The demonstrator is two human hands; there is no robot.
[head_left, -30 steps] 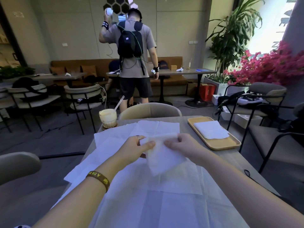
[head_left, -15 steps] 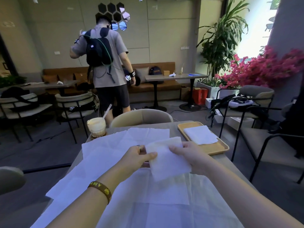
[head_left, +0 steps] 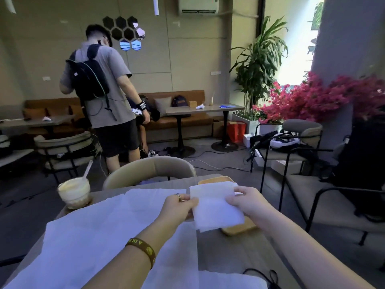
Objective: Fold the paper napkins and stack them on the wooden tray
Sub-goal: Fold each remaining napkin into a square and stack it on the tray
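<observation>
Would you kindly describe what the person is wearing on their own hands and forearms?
Both forearms are bare, with no sleeves in view. The left hand has a metal ring on one finger, and the left wrist carries a dark olive wristband with yellow lettering. The right hand shows no jewellery or watch.

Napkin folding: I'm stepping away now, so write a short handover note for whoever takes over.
Left hand: pinching the folded napkin at its left edge.
Right hand: gripping its right edge.
The napkin is held up in front of the wooden tray, not yet laid down; what lies on the tray is hidden.
Left: set it down, then fold the unfolded napkins spread on the table.
</observation>
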